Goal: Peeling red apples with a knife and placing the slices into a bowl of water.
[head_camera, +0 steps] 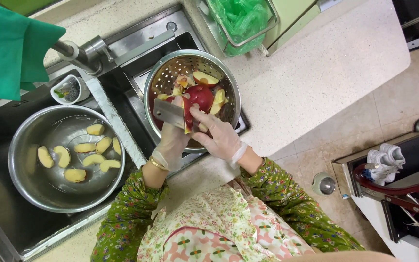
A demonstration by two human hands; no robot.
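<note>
Both my hands wear thin clear gloves and work over a perforated steel colander (229,87) set in the sink. My left hand (171,141), with a gold bangle at the wrist, grips a small broad-bladed knife (169,113). The blade rests against a red apple piece (201,96), which my right hand (220,137) holds from the right with its fingers. Several apple wedges (204,77) with red skin lie in the colander around it.
A steel bowl (35,187) at the left holds several peeled apple slices (84,147) in water. A faucet (76,54) and small white dish (69,90) stand behind it. A wire basket with green bags (241,19) sits at the back, speckled counter (316,73) to the right.
</note>
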